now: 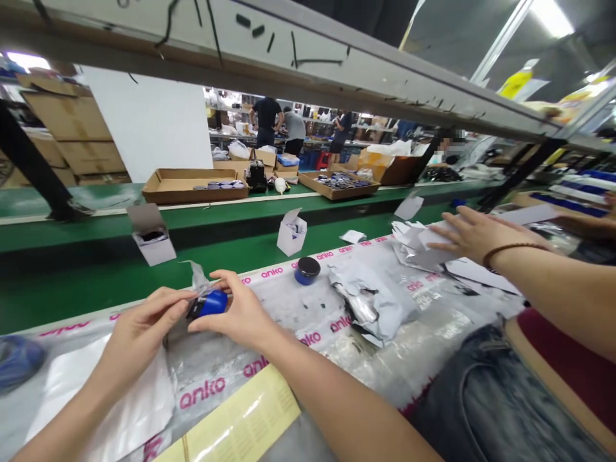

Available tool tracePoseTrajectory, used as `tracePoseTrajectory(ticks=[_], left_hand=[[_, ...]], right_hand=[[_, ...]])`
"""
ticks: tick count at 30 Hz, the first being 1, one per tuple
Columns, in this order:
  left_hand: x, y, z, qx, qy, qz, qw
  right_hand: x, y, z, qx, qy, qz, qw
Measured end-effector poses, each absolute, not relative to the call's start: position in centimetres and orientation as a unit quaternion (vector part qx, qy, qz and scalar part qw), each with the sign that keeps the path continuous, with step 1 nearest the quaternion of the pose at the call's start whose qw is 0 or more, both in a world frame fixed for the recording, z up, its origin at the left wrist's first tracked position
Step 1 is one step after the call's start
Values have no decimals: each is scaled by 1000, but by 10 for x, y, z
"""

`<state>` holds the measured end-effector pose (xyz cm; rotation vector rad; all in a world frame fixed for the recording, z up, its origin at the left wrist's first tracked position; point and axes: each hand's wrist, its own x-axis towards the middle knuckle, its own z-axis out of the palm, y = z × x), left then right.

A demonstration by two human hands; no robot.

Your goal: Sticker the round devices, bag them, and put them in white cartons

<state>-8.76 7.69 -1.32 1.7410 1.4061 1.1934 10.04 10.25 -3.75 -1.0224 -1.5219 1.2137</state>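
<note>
Just above the printed plastic sheet (269,359), both hands close on a small blue jar (214,303). The left hand (139,324) pinches its dark end and a scrap of clear film (197,276), and the right hand (238,314) wraps its body. Only fingertips hold it, so a hard tug on the film could pop it loose and send it rolling. Right of the jar lie a second blue jar (307,269) and a crumpled silver bag (370,301). Farther right, a co-worker's hand (474,234) rests on white papers (418,247), perhaps near enough to bump an elbow. Beyond stand small white boxes (291,232).
</note>
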Motion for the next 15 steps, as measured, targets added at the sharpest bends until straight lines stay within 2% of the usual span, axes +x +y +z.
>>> tracePoseTrajectory(ticks=[3, 6, 9, 15], left_hand=[[-79, 72, -16, 623, 545, 464, 314], [-72, 68, -20, 590, 560, 479, 331], [-69, 67, -24, 573, 567, 492, 329], [-72, 68, -23, 556, 553, 521, 337]], right_hand=[[99, 104, -39, -441, -574, 488, 488], [98, 103, -37, -444, -485, 574, 488], [99, 98, -32, -410, -415, 659, 474], [107, 95, -28, -345, -392, 749, 408]])
